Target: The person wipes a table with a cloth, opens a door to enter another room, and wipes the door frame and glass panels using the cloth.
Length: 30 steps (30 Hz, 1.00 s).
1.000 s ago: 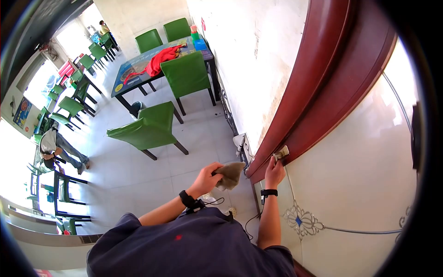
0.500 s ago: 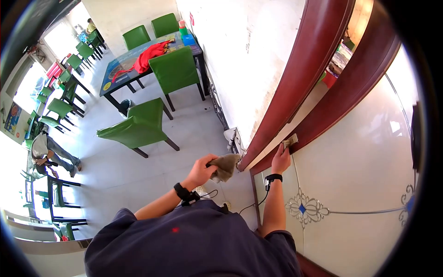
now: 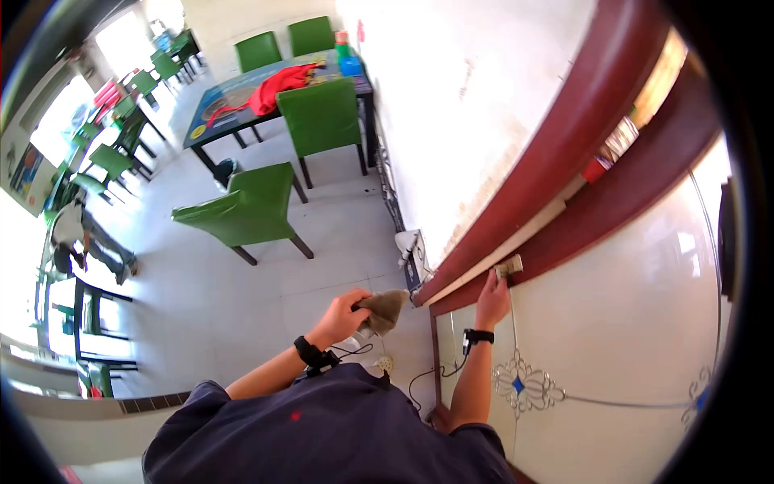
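Here's my right hand (image 3: 493,308), fingers closed on the door handle (image 3: 510,266), with the door (image 3: 605,323) ajar beside its red frame (image 3: 542,168). How firmly I grip, I can't tell. My left hand (image 3: 342,320) has the grey-brown cloth (image 3: 385,312) pinched at one side, the rest sticking out towards the frame. Best steer the door smoothly by the handle, fingers clear of that gap, cloth well away from the edge.
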Each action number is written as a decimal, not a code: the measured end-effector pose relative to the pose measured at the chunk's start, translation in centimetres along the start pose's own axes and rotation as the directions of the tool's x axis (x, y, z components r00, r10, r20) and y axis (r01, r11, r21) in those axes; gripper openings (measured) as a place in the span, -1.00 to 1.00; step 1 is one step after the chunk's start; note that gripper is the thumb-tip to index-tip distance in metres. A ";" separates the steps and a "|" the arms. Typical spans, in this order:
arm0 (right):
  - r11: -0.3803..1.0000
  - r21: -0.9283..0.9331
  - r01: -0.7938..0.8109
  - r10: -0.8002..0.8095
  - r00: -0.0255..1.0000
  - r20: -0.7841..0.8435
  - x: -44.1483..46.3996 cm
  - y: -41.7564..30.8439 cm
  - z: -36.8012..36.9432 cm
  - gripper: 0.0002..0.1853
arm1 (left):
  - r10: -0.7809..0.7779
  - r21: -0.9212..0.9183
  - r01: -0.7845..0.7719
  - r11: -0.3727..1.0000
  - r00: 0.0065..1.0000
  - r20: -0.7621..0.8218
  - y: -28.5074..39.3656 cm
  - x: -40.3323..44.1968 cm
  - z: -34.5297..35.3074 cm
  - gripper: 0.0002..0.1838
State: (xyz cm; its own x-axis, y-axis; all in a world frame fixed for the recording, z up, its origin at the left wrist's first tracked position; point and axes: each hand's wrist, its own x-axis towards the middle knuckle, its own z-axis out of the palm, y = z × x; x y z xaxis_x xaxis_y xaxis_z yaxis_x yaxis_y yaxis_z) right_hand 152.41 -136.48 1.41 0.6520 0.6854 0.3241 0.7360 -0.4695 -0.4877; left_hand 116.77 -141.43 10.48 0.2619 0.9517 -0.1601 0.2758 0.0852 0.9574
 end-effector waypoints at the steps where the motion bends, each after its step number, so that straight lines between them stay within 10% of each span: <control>1: 1.000 -0.002 -0.003 0.003 1.000 0.001 0.0 -0.2 0.0 -0.48 | 0.002 0.000 -0.002 1.000 1.000 -0.028 0.3 -0.1 -0.5 -0.73; 23: 0.989 -0.128 -0.069 0.083 0.991 0.109 -0.2 -1.7 -1.8 -0.33 | 0.061 -0.254 -0.054 0.966 0.998 0.022 -2.9 -0.8 -22.9 -0.69; 30: 0.787 -0.569 -0.240 0.343 0.936 0.079 -1.0 -7.1 -2.5 -0.50 | 0.032 -0.276 -0.047 0.960 0.998 -0.061 -6.2 -2.9 -32.8 -0.71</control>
State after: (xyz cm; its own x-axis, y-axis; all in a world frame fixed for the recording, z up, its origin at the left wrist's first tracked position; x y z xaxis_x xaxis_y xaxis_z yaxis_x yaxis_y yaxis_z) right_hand 146.94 -135.24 6.63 0.8483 0.5245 0.0724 0.5259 -0.8505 -0.0003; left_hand 83.93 -135.08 12.87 0.2141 0.9701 -0.1147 -0.0034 0.1181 0.9930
